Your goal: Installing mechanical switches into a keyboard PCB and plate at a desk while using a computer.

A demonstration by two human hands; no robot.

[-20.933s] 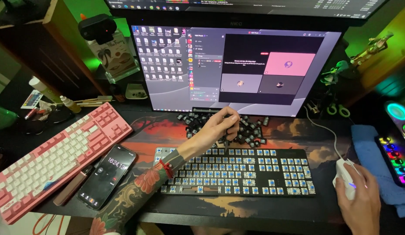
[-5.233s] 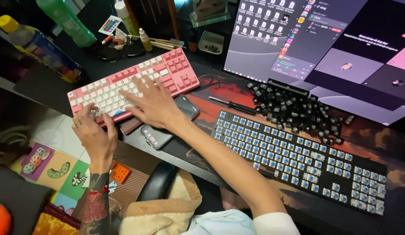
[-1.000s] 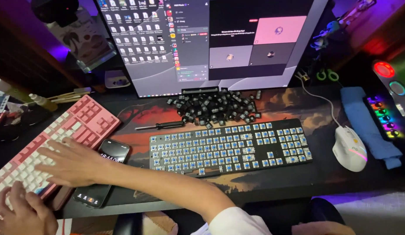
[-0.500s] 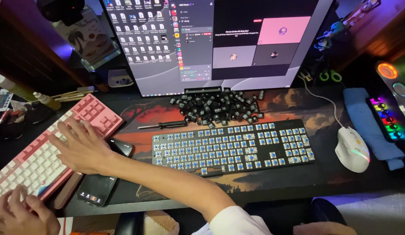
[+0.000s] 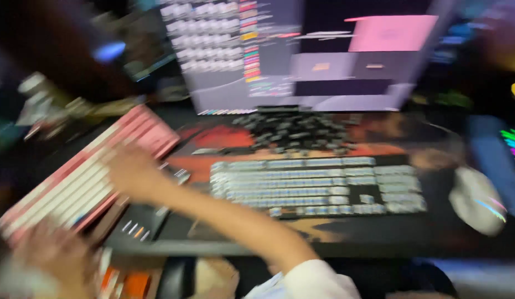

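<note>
The whole view is smeared by motion. My right hand (image 5: 133, 173) reaches across my body and rests on top of the pink and white keyboard (image 5: 74, 182), which lies slanted at the left of the desk. My left hand (image 5: 50, 260) is a blur at the keyboard's near end, at the bottom left. Whether either hand grips the keyboard is hidden by the blur. A dark phone (image 5: 136, 224) lies just right of the keyboard, under my right forearm.
A grey-blue keyboard (image 5: 318, 185) lies mid-desk, with a pile of loose dark keycaps (image 5: 296, 130) behind it. A lit monitor (image 5: 301, 50) stands at the back. A white mouse (image 5: 479, 200) sits at the right, and bottles and clutter at the far left.
The view has swung and blurred. My right hand stays on the pink keyboard, and my left hand stays at its near end.
</note>
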